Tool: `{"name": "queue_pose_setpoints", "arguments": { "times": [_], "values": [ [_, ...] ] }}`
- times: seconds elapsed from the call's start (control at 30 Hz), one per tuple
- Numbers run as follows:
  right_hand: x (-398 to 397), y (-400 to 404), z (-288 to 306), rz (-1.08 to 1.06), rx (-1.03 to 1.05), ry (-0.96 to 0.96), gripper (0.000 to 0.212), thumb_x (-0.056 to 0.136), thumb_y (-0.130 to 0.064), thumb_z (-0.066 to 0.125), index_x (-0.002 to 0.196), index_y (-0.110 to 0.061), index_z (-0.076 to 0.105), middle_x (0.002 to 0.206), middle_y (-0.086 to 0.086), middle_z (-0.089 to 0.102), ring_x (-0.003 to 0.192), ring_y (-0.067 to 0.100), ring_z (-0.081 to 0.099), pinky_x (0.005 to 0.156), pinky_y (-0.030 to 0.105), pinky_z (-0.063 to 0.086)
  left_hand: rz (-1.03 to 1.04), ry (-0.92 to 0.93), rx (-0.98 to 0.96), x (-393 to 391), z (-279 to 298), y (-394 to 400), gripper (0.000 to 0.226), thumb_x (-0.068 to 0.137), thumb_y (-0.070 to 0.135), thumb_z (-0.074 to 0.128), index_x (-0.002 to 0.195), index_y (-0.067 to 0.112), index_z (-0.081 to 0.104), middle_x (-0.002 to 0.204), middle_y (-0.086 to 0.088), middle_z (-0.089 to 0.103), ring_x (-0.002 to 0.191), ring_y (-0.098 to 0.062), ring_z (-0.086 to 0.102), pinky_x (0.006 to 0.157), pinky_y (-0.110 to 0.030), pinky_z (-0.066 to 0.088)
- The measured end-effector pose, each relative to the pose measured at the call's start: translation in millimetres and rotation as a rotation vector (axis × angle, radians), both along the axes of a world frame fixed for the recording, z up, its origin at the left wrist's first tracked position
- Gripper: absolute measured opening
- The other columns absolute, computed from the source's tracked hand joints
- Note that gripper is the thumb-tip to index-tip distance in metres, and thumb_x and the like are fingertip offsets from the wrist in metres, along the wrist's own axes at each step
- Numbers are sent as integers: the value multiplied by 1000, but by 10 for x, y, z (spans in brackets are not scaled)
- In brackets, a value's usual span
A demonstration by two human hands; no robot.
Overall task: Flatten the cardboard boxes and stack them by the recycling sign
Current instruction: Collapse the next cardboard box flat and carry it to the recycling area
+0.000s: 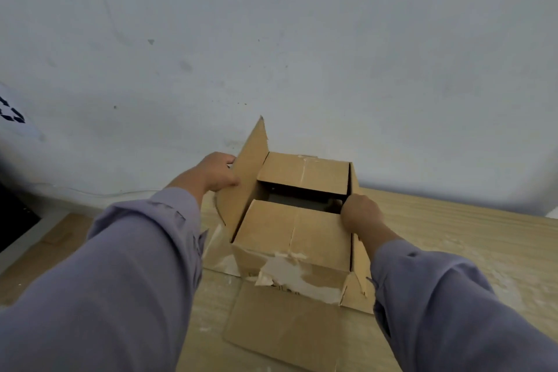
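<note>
Two grey-violet sleeves (120, 266) fill the near part of the view, one from each lower corner. Between them a cardboard box (293, 232) is stood on a pale wooden table (453, 235), close to the white wall (271, 39) at the far side. The box's near and far top flaps are folded inward, with a dark gap left between them. Its left flap (244, 178) is raised nearly upright and is gripped by the left hand (217, 172), fingers closed round its outer edge. The right hand (360, 214) is curled over the box's right edge at the gap; what its fingers hold cannot be told. A flat piece of cardboard (280, 329) is spread on the table under the box's near side. A recycling sign (12, 113) is partly seen at the far left edge.
</note>
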State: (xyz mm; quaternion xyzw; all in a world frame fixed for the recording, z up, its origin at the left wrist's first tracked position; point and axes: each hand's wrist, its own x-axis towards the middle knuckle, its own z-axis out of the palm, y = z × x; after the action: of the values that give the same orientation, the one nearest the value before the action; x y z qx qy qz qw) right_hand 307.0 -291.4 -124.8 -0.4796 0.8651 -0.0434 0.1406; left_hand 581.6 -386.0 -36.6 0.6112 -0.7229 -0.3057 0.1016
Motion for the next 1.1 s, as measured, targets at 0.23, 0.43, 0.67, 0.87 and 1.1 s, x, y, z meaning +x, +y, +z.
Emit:
{"name": "queue_pose_setpoints", "arguments": {
  "times": [0.23,0.43,0.67,0.87,1.1],
  "values": [
    [-461,410,-71,-66,-4,-38,26,93,-8,41,112,-7,59,114,15,64,102,35,63,77,38,53,177,-330,-60,-257,-608,382,45,91,34,53,131,14,42,138,-14,42,124,-37,43,100,-47,40],
    [-631,505,-131,-64,-207,-29,32,88,-25,53,115,-10,45,115,13,57,106,35,56,71,35,44,34,-346,-135,-1014,-1136,808,86,85,75,9,153,23,7,162,-9,-5,147,-35,-7,114,-61,-2],
    [-834,164,-93,159,-486,79,37,87,-14,61,120,-19,45,122,7,49,109,27,48,89,37,46,-195,-409,-409,-1234,-1272,950,98,76,76,-13,143,30,41,159,1,24,149,-22,8,114,-56,-10],
    [-1102,-263,184,167,-664,129,20,91,-1,44,104,-16,45,111,10,50,94,29,50,68,40,44,-335,-317,-474,-1277,-1222,957,100,76,78,-11,129,28,57,136,7,56,137,-12,37,118,-43,4],
    [-1104,-792,251,174,-496,-94,56,78,5,56,122,-25,41,116,4,58,100,24,54,77,39,55,-426,-416,-447,-1310,-1121,948,84,82,79,12,135,24,48,132,3,54,126,-14,44,121,-41,6]
  ]
}}
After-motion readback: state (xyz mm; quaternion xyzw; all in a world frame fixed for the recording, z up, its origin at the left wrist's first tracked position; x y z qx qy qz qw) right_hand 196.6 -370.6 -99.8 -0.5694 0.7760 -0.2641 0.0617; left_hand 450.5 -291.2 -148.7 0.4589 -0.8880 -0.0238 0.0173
